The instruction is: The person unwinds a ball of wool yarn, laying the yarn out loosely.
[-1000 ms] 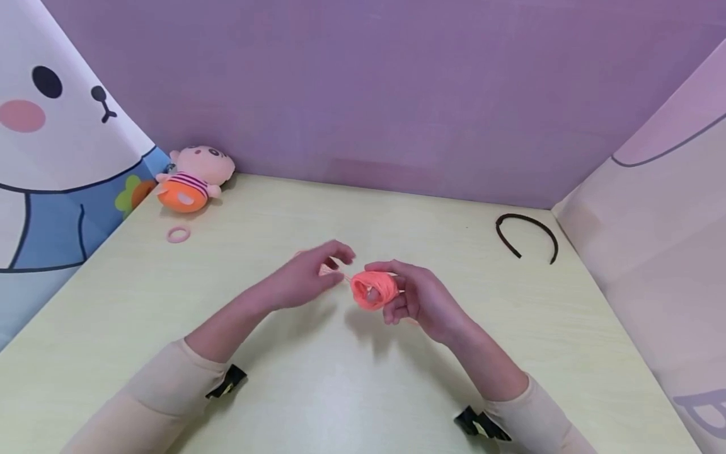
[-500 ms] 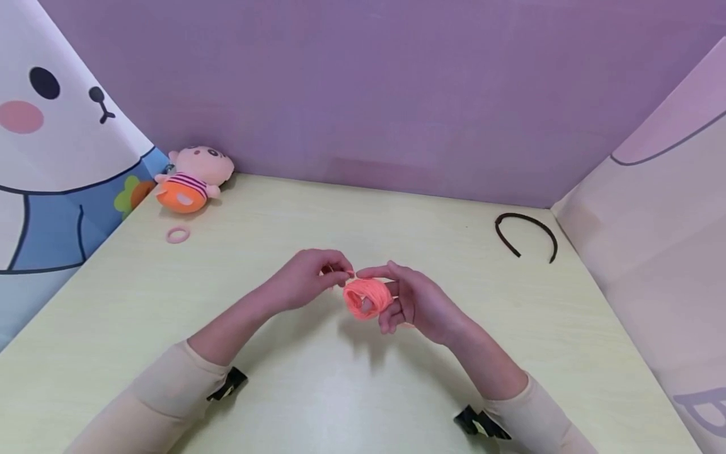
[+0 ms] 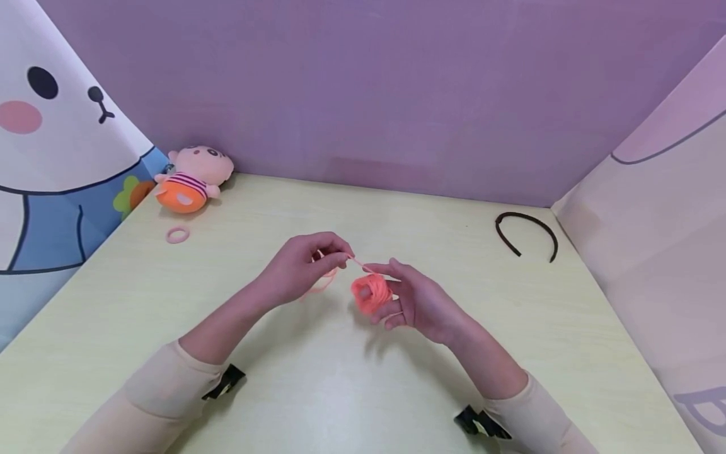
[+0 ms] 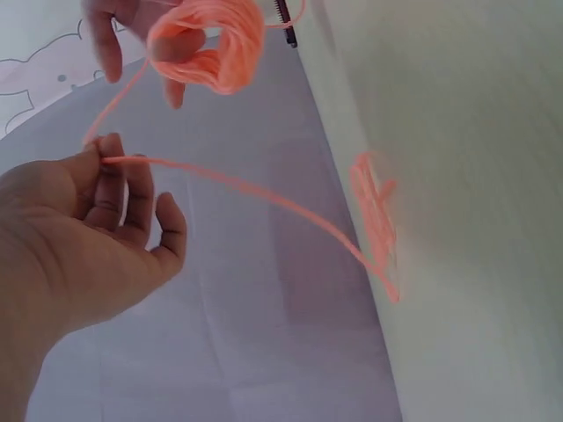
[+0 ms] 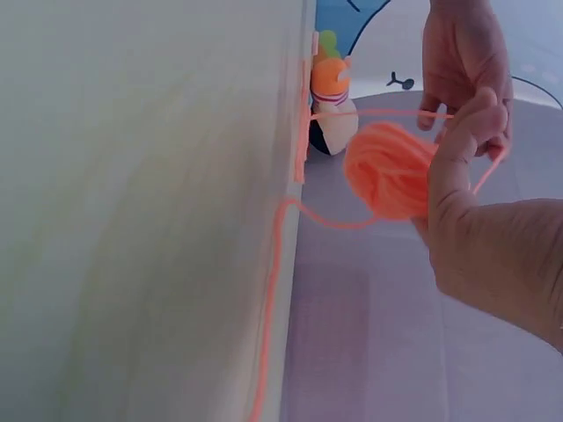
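Observation:
A small coil of coral-pink yarn is held above the table by my right hand, with a fingertip showing through its hollow middle. My left hand pinches a yarn strand between thumb and forefinger, up and to the left of the coil. From that pinch the strand runs to the coil on one side and down to the table on the other. A small heap of loose yarn lies on the table, mostly behind my left hand in the head view. Another length of yarn trails along the tabletop in the right wrist view.
A plush toy in a striped top sits at the back left corner, with a pink ring before it. Toward the back right lies a dark headband. A purple backdrop rises behind the pale table.
My left hand came toward the coil, took the strand between its fingertips, then rose slightly, drawing it taut. The coil has tilted and shifted a little on the right hand's fingers.

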Available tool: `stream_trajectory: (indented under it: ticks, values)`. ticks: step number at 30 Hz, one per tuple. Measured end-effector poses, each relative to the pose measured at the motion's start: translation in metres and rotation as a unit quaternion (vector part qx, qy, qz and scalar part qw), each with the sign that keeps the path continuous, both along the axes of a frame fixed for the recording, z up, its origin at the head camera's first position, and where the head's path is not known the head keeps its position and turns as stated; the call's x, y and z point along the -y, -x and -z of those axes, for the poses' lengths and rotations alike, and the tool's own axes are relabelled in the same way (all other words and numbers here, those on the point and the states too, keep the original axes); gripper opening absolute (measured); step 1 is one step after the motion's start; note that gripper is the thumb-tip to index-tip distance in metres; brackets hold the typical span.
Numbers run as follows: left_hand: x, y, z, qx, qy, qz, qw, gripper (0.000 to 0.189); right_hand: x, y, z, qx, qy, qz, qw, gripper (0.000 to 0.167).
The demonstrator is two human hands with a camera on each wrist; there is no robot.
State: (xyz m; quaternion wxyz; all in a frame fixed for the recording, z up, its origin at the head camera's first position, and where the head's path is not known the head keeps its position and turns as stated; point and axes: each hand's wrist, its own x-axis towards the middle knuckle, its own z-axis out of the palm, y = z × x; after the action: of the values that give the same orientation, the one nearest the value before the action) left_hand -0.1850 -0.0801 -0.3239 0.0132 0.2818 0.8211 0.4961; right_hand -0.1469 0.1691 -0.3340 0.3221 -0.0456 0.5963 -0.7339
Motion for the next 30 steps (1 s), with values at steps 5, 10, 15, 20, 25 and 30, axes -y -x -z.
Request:
stream_trajectory:
  ticks: [5, 10, 15, 20, 25, 30]
  values:
    - [0.000, -0.001, -0.003, -0.008, -0.013, 0.011, 0.9998, 0.007, -0.001, 0.001, 0.000, 0.020, 0.019, 0.067, 0.9973, 0.053]
    - [0.005, 0.001, -0.006, 0.002, -0.003, -0.024, 0.9997, 0.008, -0.001, 0.003, 0.002, 0.005, 0.014, 0.153, 0.9882, 0.041]
    - [0.011, 0.006, -0.007, 0.027, 0.000, -0.075, 0.9969, 0.010, -0.001, 0.006, 0.003, 0.000, 0.018, 0.207, 0.9781, 0.041]
    - [0.016, 0.011, -0.007, 0.026, -0.002, -0.111, 0.9935, 0.012, -0.001, 0.006, 0.002, -0.001, 0.017, 0.229, 0.9732, 0.038]
    - [0.023, 0.015, -0.007, 0.041, 0.017, -0.147, 0.9882, 0.016, -0.002, 0.006, 0.000, 0.008, 0.042, 0.233, 0.9716, 0.035]
    - [0.029, 0.019, -0.007, 0.072, 0.039, -0.177, 0.9807, 0.018, -0.003, 0.006, -0.001, 0.017, 0.077, 0.222, 0.9719, 0.033]
